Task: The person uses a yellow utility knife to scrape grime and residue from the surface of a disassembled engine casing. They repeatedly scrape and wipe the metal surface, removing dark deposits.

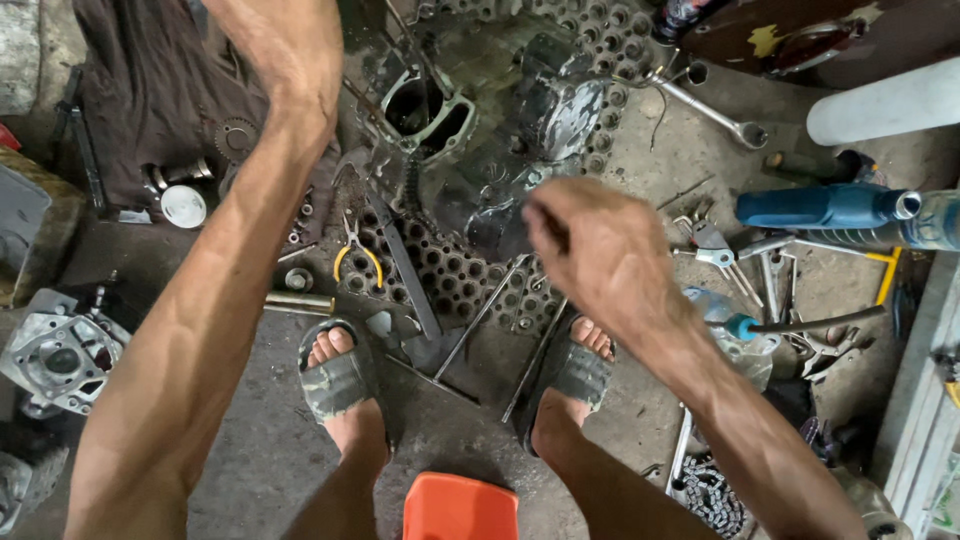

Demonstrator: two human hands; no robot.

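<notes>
Oily concrete floor [270,450] carries a perforated mat [455,285]; the engine block [490,130] sits at its centre, steadied for access. Right hand [600,250] hovers curled above the block; contents cannot be determined. Left hand [285,50], raised, grip unclear. Yellow-handled pliers [355,250] lie at the mat's left edge.

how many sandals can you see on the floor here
2: a grey rubber sandal on the foot at lower centre left, below the yellow-handled pliers, and a second grey sandal on the other foot, just under the right hand. None seem hidden.
</notes>
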